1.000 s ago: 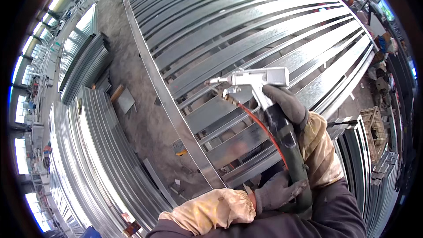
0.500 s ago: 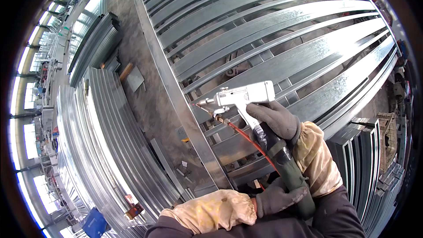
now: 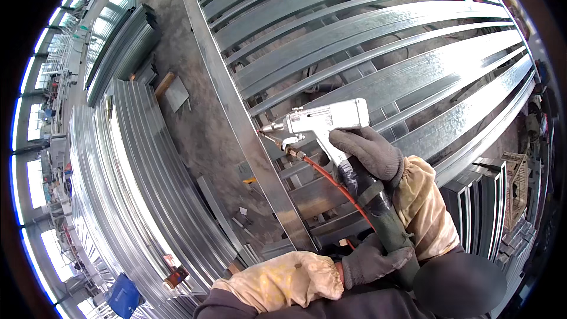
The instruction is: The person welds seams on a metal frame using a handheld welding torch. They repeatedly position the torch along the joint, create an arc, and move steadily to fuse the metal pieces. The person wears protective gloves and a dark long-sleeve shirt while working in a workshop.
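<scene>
My right hand (image 3: pixel 372 153), in a grey glove, is closed round the black-taped handle of a white welding gun (image 3: pixel 328 119). The gun's metal nozzle (image 3: pixel 273 127) points left, at the inner edge of a long flat steel side bar (image 3: pixel 251 142), where a crosswise slat joins it. Whether the tip touches the metal is not clear. Below the nozzle runs a thin wire-feed tube with a brass fitting, leading into an orange hose (image 3: pixel 333 182). Lower down, my left hand (image 3: pixel 372 263), gloved too, wraps round the thick green-sleeved cable (image 3: pixel 393 233) behind the handle.
A large frame of galvanized slats (image 3: pixel 366 82) spreads ahead and to the right. Stacked metal profiles (image 3: pixel 153 165) lie at left, with a blue item (image 3: pixel 125 296) near them. At right stand more profiles (image 3: pixel 475 207) and a crate (image 3: pixel 515 183). A yellow-handled tool (image 3: pixel 250 180) lies beyond the side bar.
The whole view has shifted slightly. The gun appears a little higher in the picture, its nozzle still beside the side bar. Both hands keep their grips.
</scene>
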### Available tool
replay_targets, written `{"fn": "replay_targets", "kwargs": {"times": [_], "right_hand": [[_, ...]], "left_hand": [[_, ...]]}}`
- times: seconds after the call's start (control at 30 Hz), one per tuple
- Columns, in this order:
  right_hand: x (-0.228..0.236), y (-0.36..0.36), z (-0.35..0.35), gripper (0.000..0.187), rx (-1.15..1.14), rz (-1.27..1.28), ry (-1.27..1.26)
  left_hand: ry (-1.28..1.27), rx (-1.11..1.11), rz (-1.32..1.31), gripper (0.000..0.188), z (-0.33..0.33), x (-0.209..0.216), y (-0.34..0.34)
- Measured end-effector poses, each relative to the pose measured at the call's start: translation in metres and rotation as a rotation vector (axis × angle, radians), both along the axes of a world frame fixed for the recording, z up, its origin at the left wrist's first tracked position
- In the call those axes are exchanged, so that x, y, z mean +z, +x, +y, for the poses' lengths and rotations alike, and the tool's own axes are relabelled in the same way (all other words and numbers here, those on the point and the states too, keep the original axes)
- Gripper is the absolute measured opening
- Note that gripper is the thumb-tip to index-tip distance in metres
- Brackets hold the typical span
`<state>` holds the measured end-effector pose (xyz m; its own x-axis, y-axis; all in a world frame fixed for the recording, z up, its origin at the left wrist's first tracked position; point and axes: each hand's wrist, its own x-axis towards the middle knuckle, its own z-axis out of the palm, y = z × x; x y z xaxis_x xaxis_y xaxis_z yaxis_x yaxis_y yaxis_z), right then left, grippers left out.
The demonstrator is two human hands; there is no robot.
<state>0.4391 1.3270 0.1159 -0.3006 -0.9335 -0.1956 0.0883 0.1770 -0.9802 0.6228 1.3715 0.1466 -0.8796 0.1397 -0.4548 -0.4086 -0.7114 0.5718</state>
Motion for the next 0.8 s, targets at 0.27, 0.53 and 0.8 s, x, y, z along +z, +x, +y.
{"fn": "replay_targets", "kwargs": {"times": [0.27, 0.53, 0.8], "right_hand": [[-0.028, -0.008, 0.009, 0.039, 0.147, 0.83, -0.38], [-0.02, -0.006, 0.008, 0.04, 0.16, 0.631, -0.284], [-0.018, -0.005, 0.012, 0.041, 0.157, 0.644, -0.26]], "left_hand": [[-0.028, -0.031, 0.008, 0.026, -0.004, 0.005, 0.0], [0.004, -0.023, 0.021, 0.027, -0.003, 0.003, 0.003], [0.011, -0.039, 0.0, 0.026, -0.006, 0.01, 0.002]]}}
